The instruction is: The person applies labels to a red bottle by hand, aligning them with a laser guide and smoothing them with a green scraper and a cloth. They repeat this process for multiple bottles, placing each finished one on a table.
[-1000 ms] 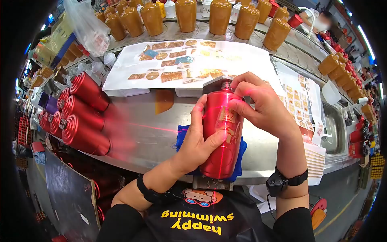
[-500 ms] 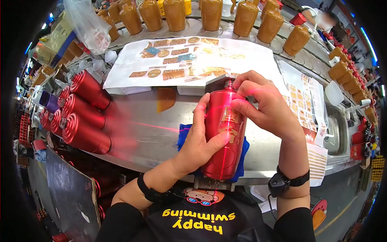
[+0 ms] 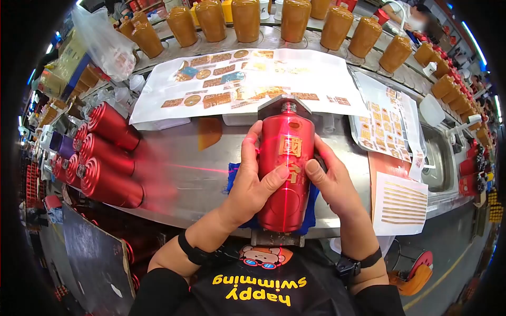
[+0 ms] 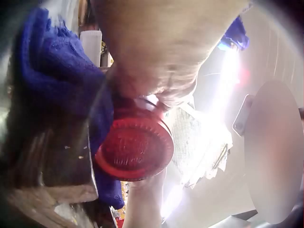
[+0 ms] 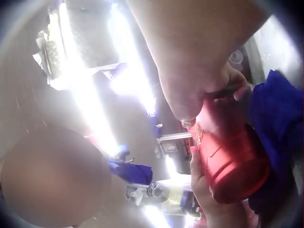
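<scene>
The bottle (image 3: 284, 204) is gleaming red, with gold characters running down its front. The cloth (image 4: 57, 71) is showing blue. At left, other bottles (image 3: 108, 154) are shining red; on the far side, jars (image 3: 295, 22) are glowing brown. The sheet (image 3: 324, 79) is bearing gold prints on white, the near-right card (image 3: 403, 225) gold stripes.
</scene>
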`<act>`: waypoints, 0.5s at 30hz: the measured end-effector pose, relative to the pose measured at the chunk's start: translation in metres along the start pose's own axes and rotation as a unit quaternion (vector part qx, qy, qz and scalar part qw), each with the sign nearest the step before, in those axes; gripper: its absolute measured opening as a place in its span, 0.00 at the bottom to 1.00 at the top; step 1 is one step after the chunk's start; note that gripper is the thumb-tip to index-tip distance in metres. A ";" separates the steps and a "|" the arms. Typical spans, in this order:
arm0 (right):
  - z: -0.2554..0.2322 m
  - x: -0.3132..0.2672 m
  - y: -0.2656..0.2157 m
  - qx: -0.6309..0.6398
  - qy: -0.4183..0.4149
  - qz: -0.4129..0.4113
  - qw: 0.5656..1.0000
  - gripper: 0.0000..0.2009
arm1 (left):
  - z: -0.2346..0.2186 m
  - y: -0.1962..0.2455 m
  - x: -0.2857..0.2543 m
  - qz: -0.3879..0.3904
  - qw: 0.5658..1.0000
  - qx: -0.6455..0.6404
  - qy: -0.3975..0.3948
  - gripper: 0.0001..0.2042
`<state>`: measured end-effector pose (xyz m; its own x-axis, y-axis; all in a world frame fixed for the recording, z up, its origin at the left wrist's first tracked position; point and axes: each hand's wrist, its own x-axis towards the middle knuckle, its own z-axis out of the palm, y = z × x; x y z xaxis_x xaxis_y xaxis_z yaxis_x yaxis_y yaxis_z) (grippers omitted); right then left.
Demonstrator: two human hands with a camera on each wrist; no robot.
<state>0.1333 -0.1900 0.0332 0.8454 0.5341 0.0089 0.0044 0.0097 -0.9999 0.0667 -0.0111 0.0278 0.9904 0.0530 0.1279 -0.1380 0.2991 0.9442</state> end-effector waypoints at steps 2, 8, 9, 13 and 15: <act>-0.002 0.002 0.008 -0.013 -0.015 -0.020 1.000 0.44 | -0.001 0.000 0.000 0.002 1.000 0.015 -0.001 0.43; -0.003 0.002 0.000 0.037 -0.034 0.007 0.999 0.46 | 0.000 0.002 -0.001 0.001 1.000 -0.002 -0.003 0.43; -0.003 0.002 0.000 0.045 -0.035 0.007 0.998 0.46 | 0.001 0.003 0.000 -0.003 1.000 -0.025 -0.003 0.43; -0.004 0.004 0.002 0.020 -0.040 -0.007 0.999 0.44 | 0.003 0.003 -0.001 -0.010 0.999 -0.041 0.007 0.43; -0.004 0.004 0.002 -0.003 -0.041 -0.009 0.999 0.44 | 0.002 0.002 -0.001 -0.006 1.000 -0.018 0.001 0.43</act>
<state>0.1387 -0.1919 0.0315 0.7987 0.6011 0.0279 0.0237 0.0149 -0.9996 0.0656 -0.0123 0.0306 0.9920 0.0519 0.1153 -0.1261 0.3330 0.9344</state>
